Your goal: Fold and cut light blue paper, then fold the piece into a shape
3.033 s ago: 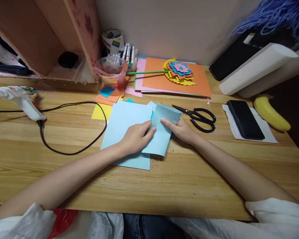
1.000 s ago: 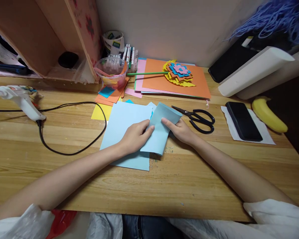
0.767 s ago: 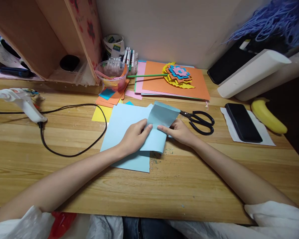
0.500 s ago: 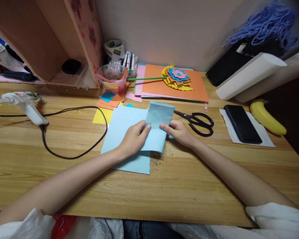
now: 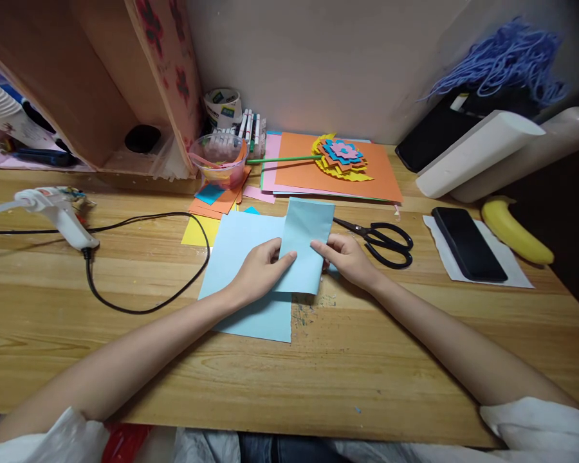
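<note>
A folded light blue paper (image 5: 307, 235) is held upright, slightly tilted, above a larger light blue sheet (image 5: 241, 238) on the table. My left hand (image 5: 260, 270) grips its left side, with the thumb on the front and the other fingers behind. On the right edge, my right hand (image 5: 345, 257) pinches the folded paper, its thumb on the front face. Black-handled scissors (image 5: 383, 239) lie just beyond my right hand. The fingertips behind the paper are hidden.
A white glue gun (image 5: 60, 215) with a looping black cord is at left. Behind are a clear cup (image 5: 218, 173), markers, and a paper flower (image 5: 343, 154) on orange sheets. A phone (image 5: 469, 244), banana (image 5: 516, 231) and white roll (image 5: 480, 154) are at right.
The folded paper looks flatter, its lower edge less curled, and my left thumb sits slightly lower and further right on it. The view has shifted a little.
</note>
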### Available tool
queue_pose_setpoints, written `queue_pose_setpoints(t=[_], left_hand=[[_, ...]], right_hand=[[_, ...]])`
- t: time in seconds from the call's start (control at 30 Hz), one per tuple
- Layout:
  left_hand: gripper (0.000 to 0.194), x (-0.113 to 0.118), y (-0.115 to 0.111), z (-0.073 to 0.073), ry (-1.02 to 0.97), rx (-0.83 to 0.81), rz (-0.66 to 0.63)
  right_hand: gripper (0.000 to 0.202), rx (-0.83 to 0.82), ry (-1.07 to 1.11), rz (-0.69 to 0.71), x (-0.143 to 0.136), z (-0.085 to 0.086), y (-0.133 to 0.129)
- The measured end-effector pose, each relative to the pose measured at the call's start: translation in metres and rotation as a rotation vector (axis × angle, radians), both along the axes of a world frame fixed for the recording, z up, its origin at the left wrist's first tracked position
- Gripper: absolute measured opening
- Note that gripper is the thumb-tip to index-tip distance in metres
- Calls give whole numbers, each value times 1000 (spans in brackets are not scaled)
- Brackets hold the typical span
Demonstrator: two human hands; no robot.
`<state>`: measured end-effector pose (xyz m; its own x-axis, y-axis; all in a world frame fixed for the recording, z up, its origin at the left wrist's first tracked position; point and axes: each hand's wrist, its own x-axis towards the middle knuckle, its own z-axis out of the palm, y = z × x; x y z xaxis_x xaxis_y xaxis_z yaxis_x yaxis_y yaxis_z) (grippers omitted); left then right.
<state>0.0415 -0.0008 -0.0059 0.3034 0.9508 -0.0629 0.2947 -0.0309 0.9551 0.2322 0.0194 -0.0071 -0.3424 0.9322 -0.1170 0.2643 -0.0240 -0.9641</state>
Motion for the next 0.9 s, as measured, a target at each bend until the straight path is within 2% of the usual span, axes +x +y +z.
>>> queue_pose_setpoints(t=[0.27,0.47,0.7,0.9], left_hand=[[30,0,1,-6,-16,23,28],[29,-1,2,-7,-6,33,-4],[29,-2,2,-7,-5,35,-12],[30,-2,1,-4,38,41,-16]], right_hand=[[36,4,-22,153,2,0,2],[41,-51,4,129,4,-3,1],[40,-105,47,173,3,-3,-1],[46,-70,18,177,3,-3,-2]])
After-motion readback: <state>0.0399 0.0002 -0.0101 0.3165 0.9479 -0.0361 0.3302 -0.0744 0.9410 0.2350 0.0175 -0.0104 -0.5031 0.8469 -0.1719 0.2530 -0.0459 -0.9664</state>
